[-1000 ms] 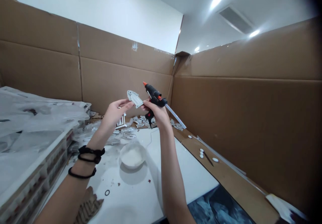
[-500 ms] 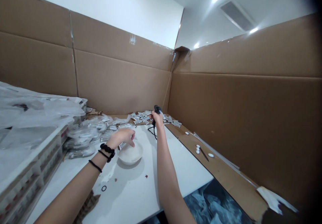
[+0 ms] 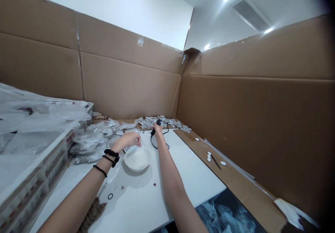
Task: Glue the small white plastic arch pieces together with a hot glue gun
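Observation:
My left hand (image 3: 130, 139) is over the back rim of a round white bowl (image 3: 136, 168), its fingers pinched together; whatever sits between the fingertips is too small to make out. White material (image 3: 138, 157) fills the inside of the bowl. Partly hidden behind the bowl's left rim is a small printed piece (image 3: 126, 149). Farther back and to the right, my right hand (image 3: 157, 129) grips a black corded glue gun (image 3: 153, 132), mostly covered by the fingers. Its black cord (image 3: 168, 145) loops onto the white tabletop (image 3: 183, 170).
Bagged pieces (image 3: 91, 138) crowd the left, beside a white slotted rack (image 3: 49, 166) under plastic sheeting. Loose printed pieces (image 3: 172, 122) lie along the back. White ovals (image 3: 223, 163) and a thin dark tool (image 3: 216, 162) rest on cardboard at right. A black ring (image 3: 110, 196) lies in front.
My right hand has come lower and slightly left with the glue gun, which is now turned differently. My left hand has shifted from inside the bowl toward its back rim.

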The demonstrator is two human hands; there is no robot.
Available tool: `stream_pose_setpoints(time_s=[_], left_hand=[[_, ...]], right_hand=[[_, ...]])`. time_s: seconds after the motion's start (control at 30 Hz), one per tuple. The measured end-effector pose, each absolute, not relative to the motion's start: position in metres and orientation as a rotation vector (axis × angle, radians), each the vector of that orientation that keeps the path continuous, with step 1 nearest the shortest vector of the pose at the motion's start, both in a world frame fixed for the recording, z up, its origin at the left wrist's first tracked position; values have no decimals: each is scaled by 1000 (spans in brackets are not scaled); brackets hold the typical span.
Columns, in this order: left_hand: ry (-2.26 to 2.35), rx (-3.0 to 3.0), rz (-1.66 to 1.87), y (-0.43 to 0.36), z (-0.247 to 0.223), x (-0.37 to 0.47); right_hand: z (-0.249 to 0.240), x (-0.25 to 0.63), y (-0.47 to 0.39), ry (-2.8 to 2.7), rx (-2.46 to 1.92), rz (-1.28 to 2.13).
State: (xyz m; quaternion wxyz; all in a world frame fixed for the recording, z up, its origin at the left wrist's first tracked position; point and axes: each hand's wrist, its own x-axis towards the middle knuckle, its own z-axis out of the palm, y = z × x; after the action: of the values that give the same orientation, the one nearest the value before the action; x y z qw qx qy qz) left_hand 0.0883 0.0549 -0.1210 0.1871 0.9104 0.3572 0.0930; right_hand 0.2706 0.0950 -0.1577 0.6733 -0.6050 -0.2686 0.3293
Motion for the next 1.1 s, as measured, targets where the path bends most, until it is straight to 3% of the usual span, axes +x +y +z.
stream_pose_setpoints(time_s=[0.43, 0.73, 0.97, 1.1], left_hand=[[712, 2435, 306, 75, -110, 77], [638, 2209, 760, 38, -54, 62], [650, 2013, 896, 19, -37, 63], [638, 1315, 1217, 24, -43, 68]], right_hand=[[-52, 265, 29, -1056, -1124, 688], [-10, 239, -32, -1871, -1356, 414], [-9, 230, -30, -1874, -1238, 313], [-9, 223, -27, -1527, -1156, 240]])
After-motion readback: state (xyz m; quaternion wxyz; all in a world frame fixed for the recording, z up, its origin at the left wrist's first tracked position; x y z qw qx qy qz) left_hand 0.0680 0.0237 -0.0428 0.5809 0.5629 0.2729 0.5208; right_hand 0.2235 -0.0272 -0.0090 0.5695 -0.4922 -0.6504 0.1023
